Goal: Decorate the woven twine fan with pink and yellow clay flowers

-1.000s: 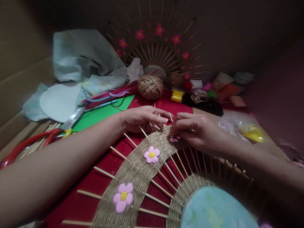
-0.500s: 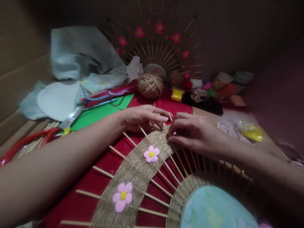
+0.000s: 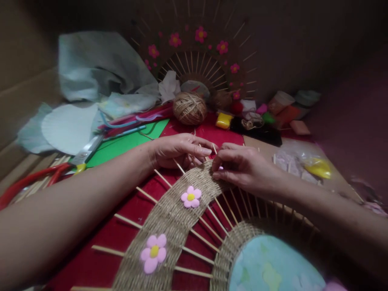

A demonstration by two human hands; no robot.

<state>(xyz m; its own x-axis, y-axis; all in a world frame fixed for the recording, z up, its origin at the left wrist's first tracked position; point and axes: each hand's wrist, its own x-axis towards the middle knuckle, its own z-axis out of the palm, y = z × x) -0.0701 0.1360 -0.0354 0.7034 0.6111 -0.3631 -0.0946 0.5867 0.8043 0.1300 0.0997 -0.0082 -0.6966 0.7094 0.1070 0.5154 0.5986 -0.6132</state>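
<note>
A woven twine fan-shaped piece with wooden sticks [image 3: 169, 216] lies across the foreground, a blue painted half-disc [image 3: 257, 266] at its centre. Two pink clay flowers with yellow middles, an upper one [image 3: 191, 197] and a lower one [image 3: 154, 253], sit on its band. At the band's far edge my left hand [image 3: 182, 150] curls around the stick ends, thumb on top and other fingers partly hidden. Opposite it, my right hand [image 3: 242, 165] pinches a small pink piece [image 3: 221, 167] against the band; its fingers cover most of that piece.
Red-handled scissors [image 3: 45, 178] lie at left beside a green sheet [image 3: 121, 148] and a white ribbed disc [image 3: 69, 127]. A twine ball [image 3: 189, 108] stands beyond my hands, near a yellow clay packet [image 3: 224, 120]. Another flowered fan piece [image 3: 200, 35] leans at the back.
The view has shifted slightly, moving everything a little to the left. Both hands keep nearly the same place on the band, with a bit more of the pink piece showing.
</note>
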